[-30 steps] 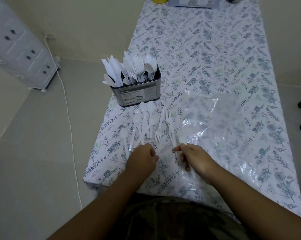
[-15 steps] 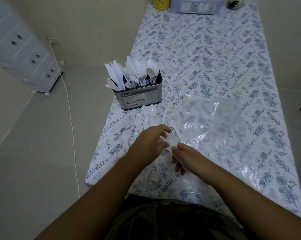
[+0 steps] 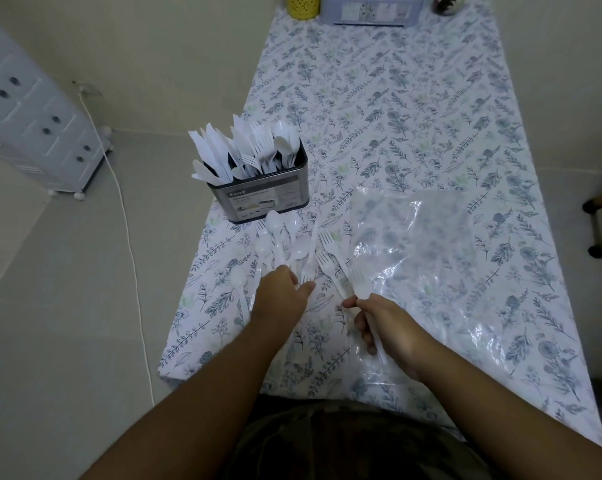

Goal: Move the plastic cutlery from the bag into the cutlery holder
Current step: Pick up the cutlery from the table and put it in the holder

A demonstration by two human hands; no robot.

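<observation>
— What sort of place is this?

— A room in a home, by the look of it. A long table [image 3: 431,133] wears a floral-print cloth and stands against plain cream walls.

— Anything else domestic?

— A white plastic drawer unit [image 3: 32,126] on small castors sits on the tiled floor, with a white cable [image 3: 126,237] trailing beside it. A yellow cup [image 3: 301,6] and a grey storage box [image 3: 370,10] stand at the table's far end.
</observation>
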